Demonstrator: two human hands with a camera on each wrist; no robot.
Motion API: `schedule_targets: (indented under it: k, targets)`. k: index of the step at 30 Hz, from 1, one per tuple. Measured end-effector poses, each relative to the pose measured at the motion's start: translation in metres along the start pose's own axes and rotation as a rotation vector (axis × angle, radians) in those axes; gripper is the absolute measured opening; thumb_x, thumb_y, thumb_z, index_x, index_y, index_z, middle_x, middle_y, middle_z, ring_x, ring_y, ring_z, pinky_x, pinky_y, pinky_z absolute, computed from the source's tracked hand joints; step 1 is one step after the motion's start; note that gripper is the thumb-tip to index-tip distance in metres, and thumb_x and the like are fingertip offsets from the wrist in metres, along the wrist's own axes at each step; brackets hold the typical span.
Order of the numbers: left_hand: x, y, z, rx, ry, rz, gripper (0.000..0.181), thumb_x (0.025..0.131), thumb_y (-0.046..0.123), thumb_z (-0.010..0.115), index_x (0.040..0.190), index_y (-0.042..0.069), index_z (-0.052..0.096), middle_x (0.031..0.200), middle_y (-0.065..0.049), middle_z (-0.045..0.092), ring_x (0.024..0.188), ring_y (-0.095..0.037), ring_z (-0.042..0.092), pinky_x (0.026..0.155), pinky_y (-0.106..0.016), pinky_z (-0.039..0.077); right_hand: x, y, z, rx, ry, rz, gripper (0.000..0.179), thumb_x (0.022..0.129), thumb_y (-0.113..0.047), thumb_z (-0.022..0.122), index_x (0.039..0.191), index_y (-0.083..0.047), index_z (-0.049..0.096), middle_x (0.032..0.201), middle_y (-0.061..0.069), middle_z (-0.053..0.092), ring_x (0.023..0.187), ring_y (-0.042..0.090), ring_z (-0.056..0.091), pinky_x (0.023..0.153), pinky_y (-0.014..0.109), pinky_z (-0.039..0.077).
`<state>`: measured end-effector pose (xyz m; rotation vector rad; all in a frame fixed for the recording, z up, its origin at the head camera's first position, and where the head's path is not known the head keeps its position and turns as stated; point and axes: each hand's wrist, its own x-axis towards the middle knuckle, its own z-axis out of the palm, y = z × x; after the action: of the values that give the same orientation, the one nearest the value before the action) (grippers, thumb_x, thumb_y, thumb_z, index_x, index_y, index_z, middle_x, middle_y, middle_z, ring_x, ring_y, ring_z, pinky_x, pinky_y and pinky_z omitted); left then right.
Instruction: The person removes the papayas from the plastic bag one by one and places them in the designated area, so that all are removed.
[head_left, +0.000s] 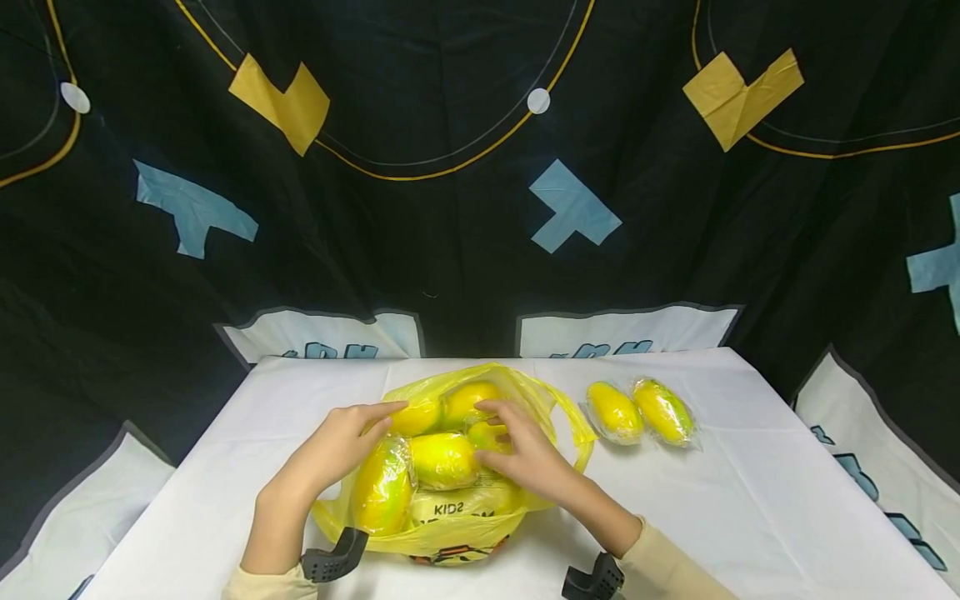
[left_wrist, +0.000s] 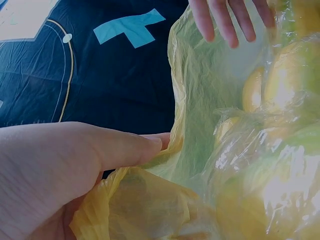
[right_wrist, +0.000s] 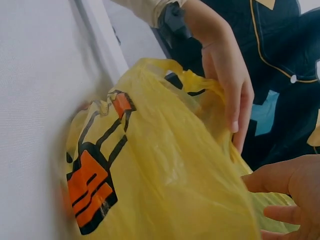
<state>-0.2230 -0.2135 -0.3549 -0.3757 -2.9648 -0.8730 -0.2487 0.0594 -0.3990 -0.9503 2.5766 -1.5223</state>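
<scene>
A yellow plastic bag lies with its mouth spread wide, and several plastic-wrapped mangoes show inside. At the bag's left rim, my left hand pinches the thin plastic between thumb and fingers, as the left wrist view shows. My right hand reaches over the right side of the opening, fingers apart and loosely bent above a mango that they partly cover. In the right wrist view the bag's printed side faces the camera, and the thumb and fingers stand apart beside its rim.
Two more wrapped mangoes, one beside the other, lie on the white-covered table right of the bag. A bag handle loops out toward them. Behind the table hangs a dark patterned cloth.
</scene>
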Motion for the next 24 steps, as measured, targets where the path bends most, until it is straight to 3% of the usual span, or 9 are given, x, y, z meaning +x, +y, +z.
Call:
schedule_targets:
  k: [5,13,24]
  targets:
    - [0.0,0.0,0.0,-0.006,-0.003,-0.006,0.036,0.099,0.016,0.053,0.135,0.014,0.058,0.132,-0.014,0.058,0.126,-0.037,0.049,0.102,-0.056,0.039,0.006,0.001,0.009,-0.017,-0.022,0.011,0.06,0.085,-0.01,0.073,0.138,-0.008,0.045,0.134,0.015,0.048,0.116,0.033,0.052,0.095,0.047,0.048]
    - [0.0,0.0,0.001,-0.002,-0.004,-0.007,0.037,0.099,0.017,0.054,0.135,0.015,0.059,0.132,-0.012,0.059,0.125,-0.036,0.05,0.101,-0.056,0.04,0.012,0.001,0.022,-0.058,-0.064,0.018,0.061,0.084,-0.01,0.075,0.137,-0.006,0.046,0.136,0.011,0.047,0.115,0.03,0.052,0.093,0.043,0.049]
    - [-0.001,0.001,0.0,-0.005,0.0,0.007,0.036,0.099,0.016,0.052,0.135,0.015,0.058,0.132,-0.014,0.058,0.125,-0.037,0.049,0.102,-0.057,0.039,0.019,-0.002,0.03,-0.271,-0.133,0.067,0.064,0.077,-0.018,0.082,0.133,-0.01,0.053,0.133,0.008,0.05,0.123,0.024,0.047,0.103,0.039,0.042]
